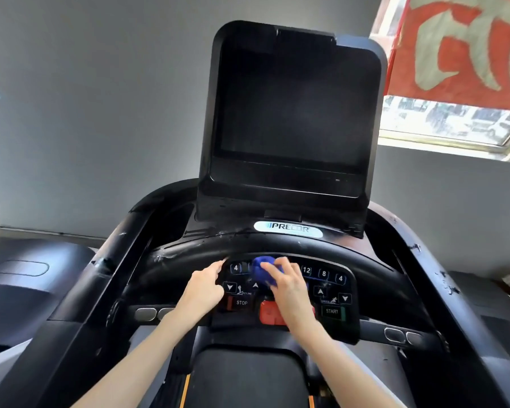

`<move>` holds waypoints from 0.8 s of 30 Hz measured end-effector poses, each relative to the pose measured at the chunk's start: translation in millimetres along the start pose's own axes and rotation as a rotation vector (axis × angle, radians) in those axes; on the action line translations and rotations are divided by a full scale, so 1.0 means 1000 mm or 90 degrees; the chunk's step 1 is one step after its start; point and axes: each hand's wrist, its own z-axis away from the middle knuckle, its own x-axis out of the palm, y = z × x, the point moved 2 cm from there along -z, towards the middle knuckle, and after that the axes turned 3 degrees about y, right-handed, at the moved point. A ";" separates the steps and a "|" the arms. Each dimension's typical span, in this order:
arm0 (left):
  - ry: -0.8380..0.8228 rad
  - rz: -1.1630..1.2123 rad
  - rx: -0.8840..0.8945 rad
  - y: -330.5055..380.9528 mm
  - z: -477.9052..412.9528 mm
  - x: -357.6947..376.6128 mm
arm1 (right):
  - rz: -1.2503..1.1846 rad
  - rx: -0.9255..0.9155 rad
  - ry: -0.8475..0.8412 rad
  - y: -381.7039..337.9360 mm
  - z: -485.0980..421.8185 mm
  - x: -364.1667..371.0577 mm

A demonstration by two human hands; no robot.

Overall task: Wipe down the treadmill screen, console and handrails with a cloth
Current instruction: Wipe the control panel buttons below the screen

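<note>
A hand wipes the treadmill buttons with a blue cloth.

The right hand has its fingers curled around the bunched-up blue cloth and holds it against the top middle of the button panel, between the number buttons. The left hand is at the left edge of the panel with most fingers bent and one finger stretched up to the corner. I cannot tell if it grips the edge. A big red button is just under the right hand, between the stop button and the start button. The dark screen stands tall above the panel. The black handrails run down both sides. A window is at the top right.
</note>
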 end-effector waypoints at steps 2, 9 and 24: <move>0.003 -0.001 -0.005 0.000 0.000 -0.003 | 0.003 -0.113 -0.063 -0.003 0.023 0.007; 0.000 -0.089 -0.068 -0.024 -0.002 -0.014 | 0.000 0.061 0.019 -0.011 -0.046 -0.002; -0.016 -0.168 -0.096 -0.057 0.003 -0.015 | 0.032 -0.066 -0.028 -0.046 -0.039 0.028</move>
